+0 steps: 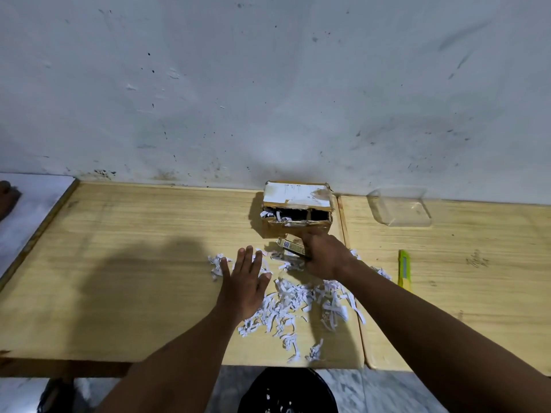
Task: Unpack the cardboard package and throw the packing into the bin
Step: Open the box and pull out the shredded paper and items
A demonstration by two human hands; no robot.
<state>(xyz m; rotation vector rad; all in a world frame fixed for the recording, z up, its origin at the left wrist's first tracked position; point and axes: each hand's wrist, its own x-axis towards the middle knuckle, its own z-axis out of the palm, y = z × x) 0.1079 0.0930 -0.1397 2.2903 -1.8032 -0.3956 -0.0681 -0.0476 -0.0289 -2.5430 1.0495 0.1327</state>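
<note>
An opened cardboard package [298,208] stands against the wall on the wooden table [134,248], with white shreds and dark space showing inside. Shredded white paper packing [301,305] lies spread on the table in front of it. My right hand [325,256] is closed on a small yellow product box [293,247] just below the package. My left hand [246,278] hovers flat with fingers apart over the left side of the shreds. A black bin [287,391] sits on the floor below the table's front edge, with a few shreds in it.
A yellow utility knife [404,271] lies right of my right arm. A clear plastic container [399,208] rests at the back right by the wall. A second table [462,278] adjoins on the right. A white surface [29,210] lies at far left.
</note>
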